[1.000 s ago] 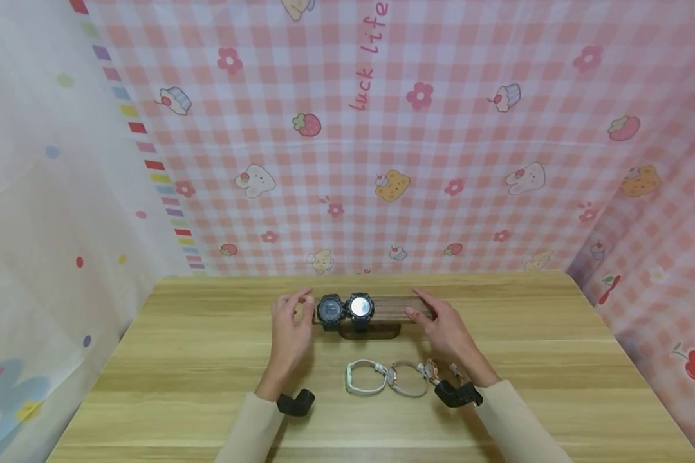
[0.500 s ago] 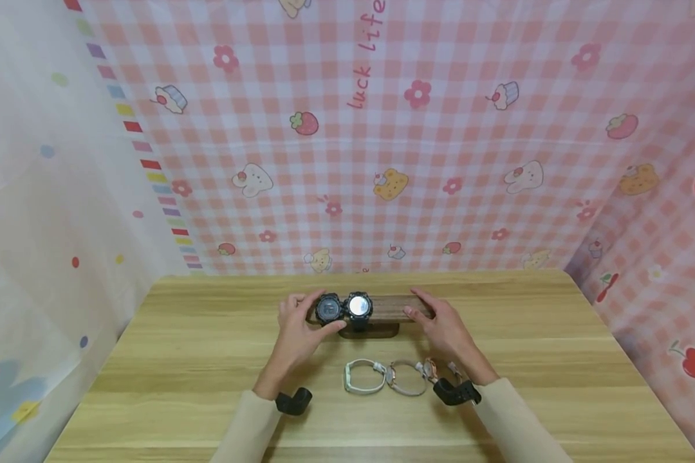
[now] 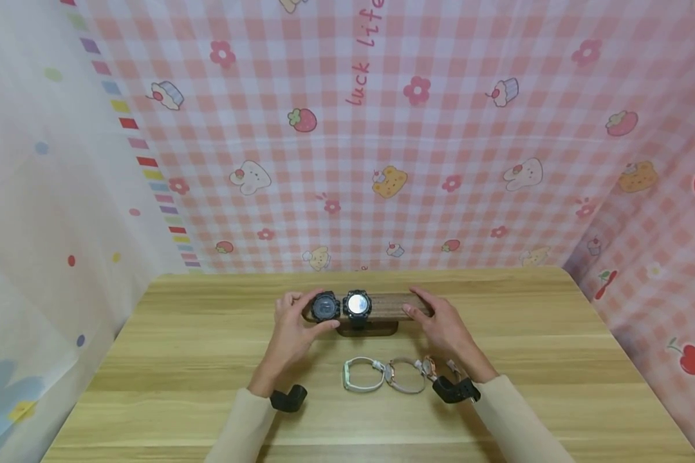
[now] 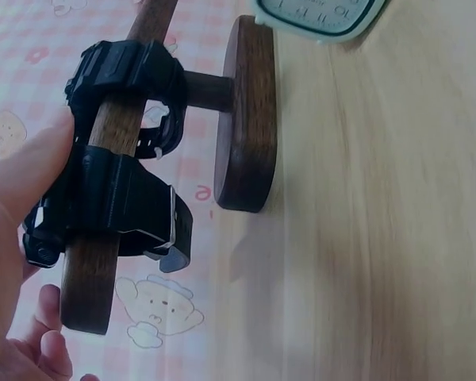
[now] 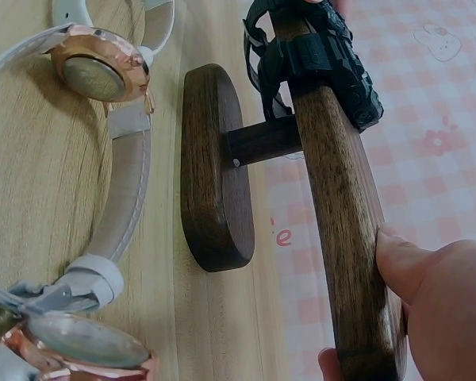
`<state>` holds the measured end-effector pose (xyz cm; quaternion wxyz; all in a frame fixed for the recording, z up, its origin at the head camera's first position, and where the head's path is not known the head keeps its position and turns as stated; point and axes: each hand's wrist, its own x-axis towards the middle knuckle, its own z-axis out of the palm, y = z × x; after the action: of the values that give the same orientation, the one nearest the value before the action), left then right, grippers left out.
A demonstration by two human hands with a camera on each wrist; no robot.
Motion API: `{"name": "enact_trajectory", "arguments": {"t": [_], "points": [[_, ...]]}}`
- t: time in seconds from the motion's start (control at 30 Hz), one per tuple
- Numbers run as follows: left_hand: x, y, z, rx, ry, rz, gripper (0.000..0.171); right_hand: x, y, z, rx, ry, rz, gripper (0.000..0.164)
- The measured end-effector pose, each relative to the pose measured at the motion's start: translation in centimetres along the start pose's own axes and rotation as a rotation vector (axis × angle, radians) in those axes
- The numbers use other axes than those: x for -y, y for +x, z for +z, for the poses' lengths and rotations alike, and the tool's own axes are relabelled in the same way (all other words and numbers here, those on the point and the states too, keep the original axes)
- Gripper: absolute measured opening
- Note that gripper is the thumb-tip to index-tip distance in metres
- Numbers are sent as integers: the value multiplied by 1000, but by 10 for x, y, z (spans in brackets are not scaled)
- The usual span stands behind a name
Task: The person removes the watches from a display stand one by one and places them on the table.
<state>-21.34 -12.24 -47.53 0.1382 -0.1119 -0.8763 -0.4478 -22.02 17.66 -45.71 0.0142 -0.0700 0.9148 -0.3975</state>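
A dark wooden T-shaped watch stand [image 3: 389, 307] stands at the table's middle, two black watches strapped round its bar. My left hand [image 3: 294, 326] holds the left black watch [image 3: 325, 307] near the bar's left end, thumb in front and fingers behind. Beside it sits the other black watch [image 3: 357, 304], its face bright with glare. My right hand [image 3: 442, 323] grips the bar's right end, thumb on the front face [image 5: 333, 206]. In the left wrist view, both watch straps hang as loops below the bar, the nearer strap [image 4: 135, 206] around its end.
In front of the stand lie a pale green and white watch [image 3: 363, 375], a rose-gold watch with a pale strap [image 3: 405, 375], and another rose-gold watch [image 3: 430, 366], partly hidden by the right wrist's black camera mount [image 3: 456, 390]. A pink checked cloth [image 3: 347, 161] hangs behind the wooden table [image 3: 179, 360].
My left hand has moved from the bar's left end onto the left black watch. That watch has shifted slightly left, widening the gap to its neighbour. The right hand keeps its grip.
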Motion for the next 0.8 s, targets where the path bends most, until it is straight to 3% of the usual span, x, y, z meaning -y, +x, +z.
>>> {"name": "enact_trajectory", "arguments": {"t": [0.4, 0.6, 0.8], "points": [[11, 0, -13, 40, -56, -71, 64, 0, 0, -1, 11, -10, 11, 56], [16, -2, -20, 28, -84, -64, 65, 0, 1, -1, 18, -1, 25, 56], [20, -5, -25, 24, -125, -112, 60, -1, 2, 0, 20, -17, 14, 56]]}}
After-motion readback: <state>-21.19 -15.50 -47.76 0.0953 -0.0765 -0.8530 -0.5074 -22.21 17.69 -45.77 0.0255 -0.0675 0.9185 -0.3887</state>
